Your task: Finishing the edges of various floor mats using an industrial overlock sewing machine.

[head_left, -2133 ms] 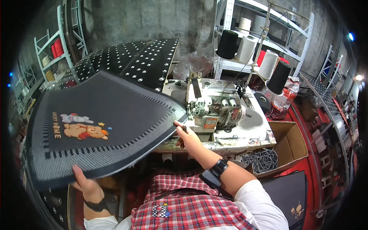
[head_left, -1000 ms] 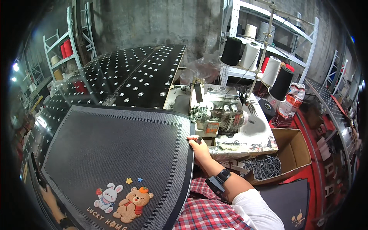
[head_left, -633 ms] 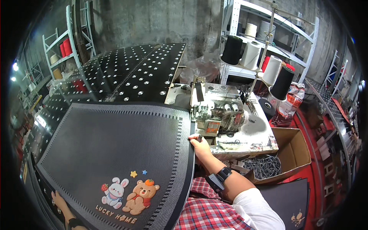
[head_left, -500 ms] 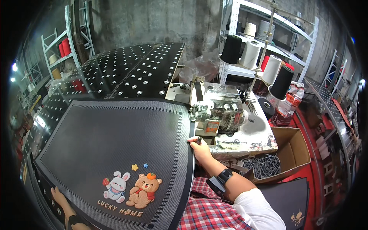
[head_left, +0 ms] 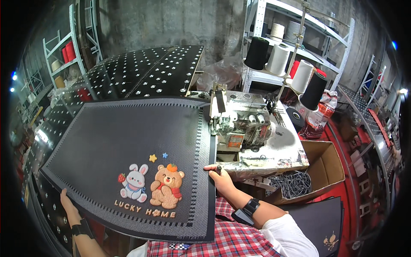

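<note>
A large dark grey floor mat (head_left: 128, 132) with a raised rabbit and bear design lies across the table, its right edge against the sewing machine (head_left: 244, 122). My left hand (head_left: 69, 207) grips the mat's near left edge; the fingers underneath are hidden. At the right edge, just in front of the machine, my right hand (head_left: 220, 180) pinches the mat between thumb and fingers. A small black stick-like object (head_left: 218, 169) pokes up from that same hand; its kind is unclear. A dark binding strip runs along the mat's near and right edges.
The black table with metal studs (head_left: 147, 77) extends beyond the mat. Thread cones (head_left: 278, 60) stand on a rack behind the machine. A cardboard box (head_left: 327, 169) holding grey trimmings (head_left: 295, 184) sits at right, with more dark mats (head_left: 314, 220) below it.
The mat has shifted away from me and turned a little, so its near edge now shows. My left hand has moved farther forward; my right has slid slightly nearer along the edge.
</note>
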Demonstrator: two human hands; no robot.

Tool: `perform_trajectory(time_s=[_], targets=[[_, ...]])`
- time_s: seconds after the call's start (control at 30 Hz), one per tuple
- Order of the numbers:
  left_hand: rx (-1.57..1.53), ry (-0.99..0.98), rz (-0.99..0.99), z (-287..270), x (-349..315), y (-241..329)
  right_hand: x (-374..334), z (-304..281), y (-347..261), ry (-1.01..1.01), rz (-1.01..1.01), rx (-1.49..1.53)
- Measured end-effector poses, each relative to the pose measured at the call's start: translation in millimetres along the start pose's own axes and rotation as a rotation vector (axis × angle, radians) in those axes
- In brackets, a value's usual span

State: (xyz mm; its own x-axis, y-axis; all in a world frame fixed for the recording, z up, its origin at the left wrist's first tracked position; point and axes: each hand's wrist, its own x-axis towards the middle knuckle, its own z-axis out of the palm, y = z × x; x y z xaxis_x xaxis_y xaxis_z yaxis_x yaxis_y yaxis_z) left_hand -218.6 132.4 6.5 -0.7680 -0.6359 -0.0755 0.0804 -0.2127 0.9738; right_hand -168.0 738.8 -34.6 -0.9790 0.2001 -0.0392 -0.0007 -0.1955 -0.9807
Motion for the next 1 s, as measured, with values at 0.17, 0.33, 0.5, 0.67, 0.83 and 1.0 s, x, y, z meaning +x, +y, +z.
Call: perform_trajectory(time_s=[0.17, 0.33, 0.5, 0.67, 0.83, 1.0], targets=[[-0.020, 0.051, 0.002, 24.4, 13.8, -4.2, -4.5, -0.7, 3.9, -0.074, -0.035, 0.045], [-0.044, -0.091, -0.030, 57.5, 24.9, -5.9, -5.4, 1.1, 3.6, -0.075, 0.017, 0.119], [-0.081, -0.162, -0.062, 93.2, 31.2, -8.3, -7.1, 2.4, 0.7, -0.055, -0.010, 0.106], [-0.022, -0.150, -0.052, 124.5, 42.2, -9.1, -6.2, 2.0, 3.3, -0.036, 0.009, 0.115], [0.086, -0.131, -0.033, 163.1, 50.3, -13.7, -7.4, 3.3, 3.4, -0.024, 0.025, 0.173], [0.182, -0.098, 0.019, 189.1, 64.9, -19.3, -11.0, 5.2, -7.3, 0.003, 0.015, 0.209]])
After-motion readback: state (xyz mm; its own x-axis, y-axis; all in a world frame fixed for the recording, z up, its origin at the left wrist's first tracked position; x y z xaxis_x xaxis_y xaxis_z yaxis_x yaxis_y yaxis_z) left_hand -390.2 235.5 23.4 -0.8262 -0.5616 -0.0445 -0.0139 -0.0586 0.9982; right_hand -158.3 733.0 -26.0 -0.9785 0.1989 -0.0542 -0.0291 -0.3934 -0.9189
